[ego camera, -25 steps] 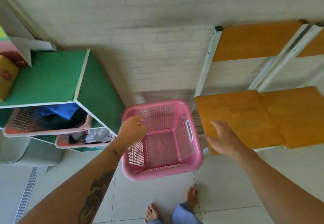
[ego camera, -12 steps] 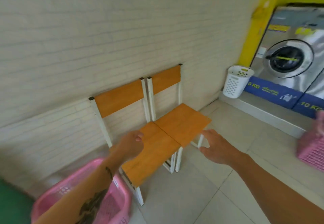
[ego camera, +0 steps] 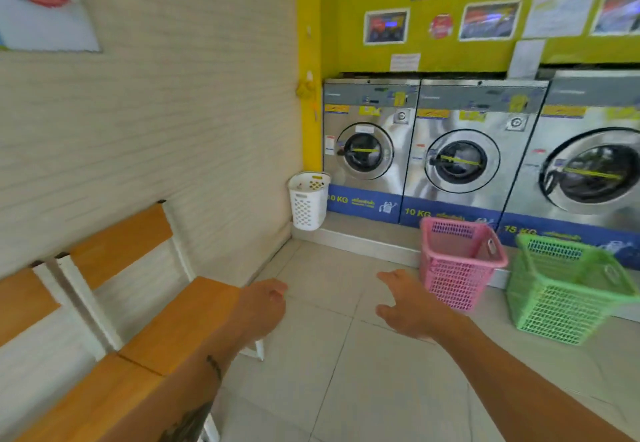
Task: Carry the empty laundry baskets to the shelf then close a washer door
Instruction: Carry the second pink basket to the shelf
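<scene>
An empty pink basket [ego camera: 459,265] stands on the floor in front of the washers, with an empty green basket [ego camera: 568,289] to its right. A white basket [ego camera: 308,199] sits in the corner by the leftmost washer [ego camera: 369,151]. Two more washers [ego camera: 462,161] [ego camera: 588,171] line the yellow wall; their round doors look shut. My left hand [ego camera: 259,306] hangs loosely curled and holds nothing. My right hand [ego camera: 408,303] is spread, empty, a short way left of the pink basket. The shelf is out of view.
Two wooden chairs [ego camera: 173,313] with white frames stand along the left wall, close to my left arm. A raised step [ego camera: 363,239] runs below the washers. Tiled floor [ego camera: 332,372] stretches ahead.
The view has swung right, from the green shelf and chairs to the washers. My left hand let go of the first pink basket, which is now out of view. Both hands are empty.
</scene>
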{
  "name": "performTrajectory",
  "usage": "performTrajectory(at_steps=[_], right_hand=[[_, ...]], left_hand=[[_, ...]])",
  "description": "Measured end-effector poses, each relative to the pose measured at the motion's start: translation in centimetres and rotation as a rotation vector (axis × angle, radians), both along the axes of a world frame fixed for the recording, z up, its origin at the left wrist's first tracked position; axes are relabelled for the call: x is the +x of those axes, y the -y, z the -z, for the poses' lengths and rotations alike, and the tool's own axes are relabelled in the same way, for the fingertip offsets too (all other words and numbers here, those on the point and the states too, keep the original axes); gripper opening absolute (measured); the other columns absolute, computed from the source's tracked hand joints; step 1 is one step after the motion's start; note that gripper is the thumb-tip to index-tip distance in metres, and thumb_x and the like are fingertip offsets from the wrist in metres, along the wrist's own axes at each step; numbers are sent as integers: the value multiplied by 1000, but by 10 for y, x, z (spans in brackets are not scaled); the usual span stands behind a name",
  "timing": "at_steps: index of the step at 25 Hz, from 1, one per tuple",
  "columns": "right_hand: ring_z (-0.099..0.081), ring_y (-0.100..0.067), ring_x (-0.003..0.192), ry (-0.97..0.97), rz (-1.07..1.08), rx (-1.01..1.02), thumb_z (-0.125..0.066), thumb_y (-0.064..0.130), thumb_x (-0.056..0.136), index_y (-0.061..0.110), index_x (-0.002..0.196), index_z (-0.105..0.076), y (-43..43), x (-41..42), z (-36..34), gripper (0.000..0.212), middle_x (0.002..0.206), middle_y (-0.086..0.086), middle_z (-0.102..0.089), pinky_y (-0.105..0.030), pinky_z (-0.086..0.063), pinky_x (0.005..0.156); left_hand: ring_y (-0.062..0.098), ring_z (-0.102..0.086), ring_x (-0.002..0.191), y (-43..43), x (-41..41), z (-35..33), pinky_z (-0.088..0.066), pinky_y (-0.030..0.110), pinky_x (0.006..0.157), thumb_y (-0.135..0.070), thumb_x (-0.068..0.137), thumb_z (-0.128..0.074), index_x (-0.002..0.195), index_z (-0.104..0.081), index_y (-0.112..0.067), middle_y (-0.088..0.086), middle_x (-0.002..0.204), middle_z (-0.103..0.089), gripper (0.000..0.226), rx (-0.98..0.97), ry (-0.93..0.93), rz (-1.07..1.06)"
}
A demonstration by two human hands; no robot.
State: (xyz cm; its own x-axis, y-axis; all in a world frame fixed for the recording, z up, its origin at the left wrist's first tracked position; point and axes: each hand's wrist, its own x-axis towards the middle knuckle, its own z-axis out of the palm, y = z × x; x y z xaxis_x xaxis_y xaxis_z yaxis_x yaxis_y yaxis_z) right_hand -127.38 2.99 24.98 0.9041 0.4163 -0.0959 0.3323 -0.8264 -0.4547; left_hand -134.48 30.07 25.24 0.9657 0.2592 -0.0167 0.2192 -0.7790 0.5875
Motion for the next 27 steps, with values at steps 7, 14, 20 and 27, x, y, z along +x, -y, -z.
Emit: performTrajectory(at_steps=[7,14,20,27], right_hand=[[-43,-27,124,6,216,-29,-57,39,80,21,136,-41,104,113,2,61,140,-7,-42,-45,-41,105],[-46,-22,123,-19,377,-1,-54,35,78,23,133,-46,167,269,-4,57,127,3,-48,-41,-41,105],[-42,-25,132,-28,587,14,-60,24,85,17,144,-39,252,374,3,64,144,-8,-42,-36,-34,110],[-44,-28,128,-87,597,-34,-55,14,91,5,133,-50,369,533,25,43,136,-14,-51,-35,-36,104]], left_hand=[[21,-62,96,111,179,8,-46,23,78,-14,91,-47,110,-67,-25,4,119,-63,30,-159,67,141],[20,-61,104,156,379,19,-46,24,86,-16,91,-46,115,-66,-24,0,118,-66,32,-121,30,284],[11,-57,84,241,528,37,-42,19,69,-17,91,-44,120,-63,-24,3,120,-63,36,-150,-18,410],[16,-50,75,362,671,53,-39,25,61,-12,91,-45,72,-51,-33,-10,72,-52,28,-111,-67,450]])
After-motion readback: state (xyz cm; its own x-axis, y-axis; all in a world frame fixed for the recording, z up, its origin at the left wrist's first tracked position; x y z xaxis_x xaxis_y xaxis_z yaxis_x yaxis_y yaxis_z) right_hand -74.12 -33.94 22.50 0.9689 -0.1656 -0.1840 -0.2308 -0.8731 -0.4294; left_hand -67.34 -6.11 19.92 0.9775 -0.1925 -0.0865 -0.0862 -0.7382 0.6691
